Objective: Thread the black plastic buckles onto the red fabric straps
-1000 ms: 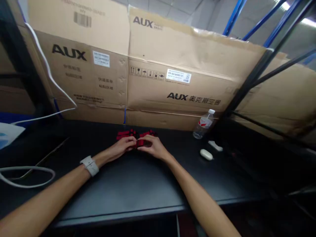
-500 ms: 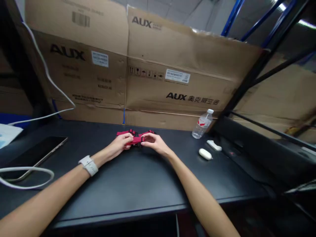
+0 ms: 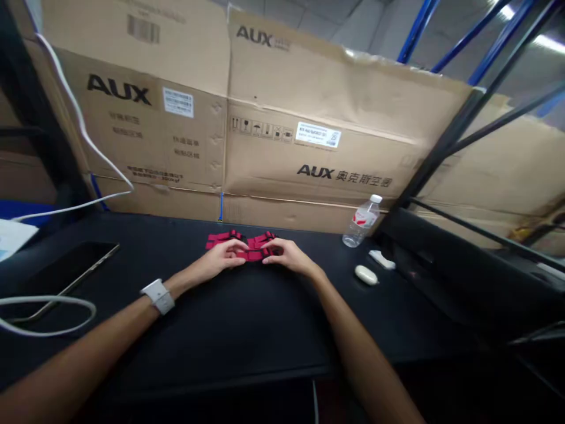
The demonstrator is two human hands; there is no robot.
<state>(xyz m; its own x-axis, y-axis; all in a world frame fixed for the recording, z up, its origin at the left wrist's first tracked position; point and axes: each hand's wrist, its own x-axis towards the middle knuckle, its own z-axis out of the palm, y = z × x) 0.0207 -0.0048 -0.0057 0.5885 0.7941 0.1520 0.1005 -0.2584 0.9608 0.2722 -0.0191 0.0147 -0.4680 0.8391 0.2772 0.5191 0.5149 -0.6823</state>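
A short red webbing strap (image 3: 253, 255) with black buckle hardware lies low over the black table between my two hands. My left hand (image 3: 220, 258), with a pale watch band on its wrist, curls its thumb and fingers around the strap's left end. At the buckle end, my right hand (image 3: 289, 257) has its fingertips and thumb on the strap's edges. Just behind, other red straps with black buckles (image 3: 220, 237) lie side by side, partly hidden by my fingers.
A plastic bottle (image 3: 362, 221) stands at the back right, with a white oval object (image 3: 366, 275) and a small white piece (image 3: 382, 259) nearby. On the left lie a phone (image 3: 73, 274) and a white cable (image 3: 90, 309). Cardboard (image 3: 265, 171) walls the back.
The strap has come down and shifted slightly right, now lying straighter in front of the other straps. My right hand has moved a little right; the left fingers have loosened around the strap's end.
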